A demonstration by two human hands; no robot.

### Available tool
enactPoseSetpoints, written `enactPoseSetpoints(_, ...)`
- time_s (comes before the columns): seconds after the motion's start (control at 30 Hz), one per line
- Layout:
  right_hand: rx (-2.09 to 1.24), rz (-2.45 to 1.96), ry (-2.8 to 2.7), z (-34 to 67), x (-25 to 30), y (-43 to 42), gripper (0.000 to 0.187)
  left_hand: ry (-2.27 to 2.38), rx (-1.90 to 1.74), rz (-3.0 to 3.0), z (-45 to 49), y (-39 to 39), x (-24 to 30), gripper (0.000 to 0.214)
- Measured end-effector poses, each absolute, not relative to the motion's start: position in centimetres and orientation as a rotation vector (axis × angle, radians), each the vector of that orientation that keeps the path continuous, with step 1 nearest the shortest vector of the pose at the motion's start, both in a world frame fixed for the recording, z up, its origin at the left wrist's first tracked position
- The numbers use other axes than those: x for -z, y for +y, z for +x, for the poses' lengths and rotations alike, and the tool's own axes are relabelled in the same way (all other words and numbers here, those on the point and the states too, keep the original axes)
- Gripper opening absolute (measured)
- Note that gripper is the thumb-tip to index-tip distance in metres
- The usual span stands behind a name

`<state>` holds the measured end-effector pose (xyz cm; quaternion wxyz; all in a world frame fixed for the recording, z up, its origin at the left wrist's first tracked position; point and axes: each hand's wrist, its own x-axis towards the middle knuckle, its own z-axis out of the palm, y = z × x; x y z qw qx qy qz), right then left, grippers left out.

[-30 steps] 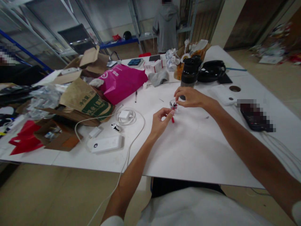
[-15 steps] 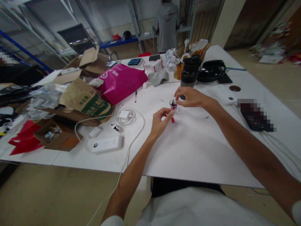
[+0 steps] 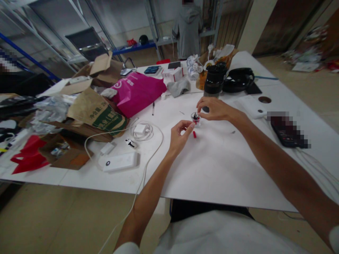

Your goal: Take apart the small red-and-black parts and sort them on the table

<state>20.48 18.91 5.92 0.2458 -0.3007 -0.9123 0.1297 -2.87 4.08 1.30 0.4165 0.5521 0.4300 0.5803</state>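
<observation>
On the white table (image 3: 209, 165) stands a small clear cup (image 3: 199, 123) with dark and red bits showing in it. My right hand (image 3: 212, 108) reaches over from the right, its thumb and index finger pinched at the cup's rim. At the cup's lower left, the fingertips of my left hand (image 3: 182, 135) are closed together; whether they grip the cup or a small piece is too small to tell. A short red stick (image 3: 194, 134) lies on the table just below those fingertips.
A black-lidded bottle (image 3: 214, 79) stands right behind my right hand. To the left are a white power bank (image 3: 120, 162), a coiled white cable (image 3: 152, 135) and a magenta bag (image 3: 140, 91). A phone (image 3: 287, 130) lies on the right. Someone in grey (image 3: 188, 33) is at the back.
My left hand has shifted slightly left, and the short red stick below its fingertips shows apart from them. My right hand stays at the cup's rim.
</observation>
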Motion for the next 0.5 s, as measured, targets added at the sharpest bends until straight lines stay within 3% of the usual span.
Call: enactPoseSetpoints(0.5, -0.301, -0.903, -2.372, 17.8, -3.5, 18.3, 0.01, 1.053, -1.448, 1.412, -2.8, 4.0, -1.3, 0.041)
